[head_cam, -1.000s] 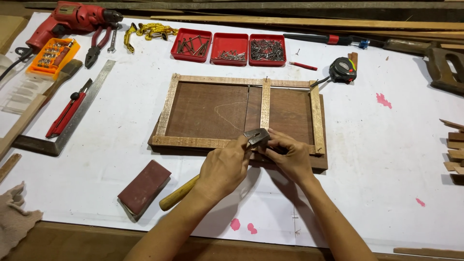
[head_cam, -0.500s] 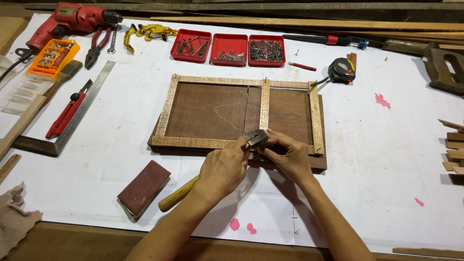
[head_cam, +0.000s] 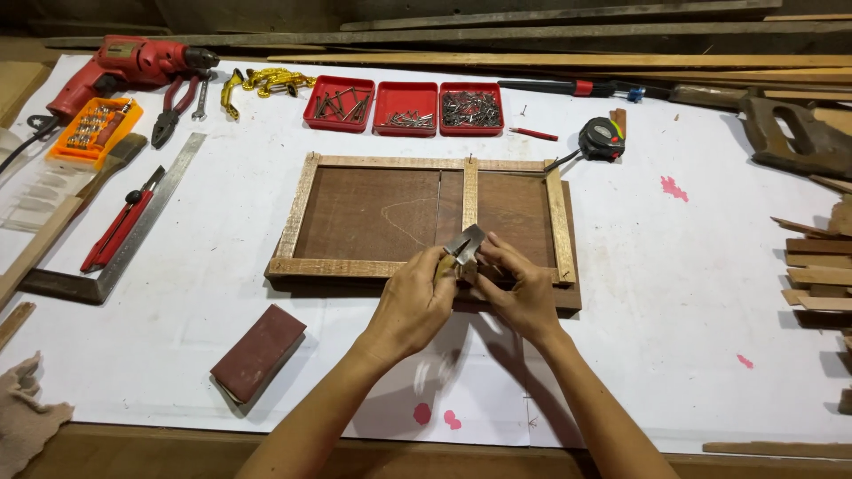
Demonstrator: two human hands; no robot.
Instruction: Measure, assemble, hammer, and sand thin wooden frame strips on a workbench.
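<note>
A wooden frame (head_cam: 297,206) of pale strips lies on a dark brown board (head_cam: 373,213), with a middle divider (head_cam: 469,191). My left hand (head_cam: 415,303) grips a hammer just below its metal head (head_cam: 465,243), over the frame's near rail (head_cam: 337,267) where the divider meets it. My right hand (head_cam: 519,288) sits right beside it. Its fingertips are pinched together against the metal head. Whatever they pinch is hidden.
Three red trays (head_cam: 406,108) of nails and screws stand behind the frame, with a tape measure (head_cam: 602,138) at their right. A sanding block (head_cam: 258,352) lies near left. Left side holds a steel square (head_cam: 133,222), red knife (head_cam: 114,232), pliers (head_cam: 173,111) and red drill (head_cam: 124,66). Wood strips (head_cam: 816,266) lie at right.
Both hands stay at the frame's near rail. The wooden handle that showed beside my left forearm earlier no longer shows there.
</note>
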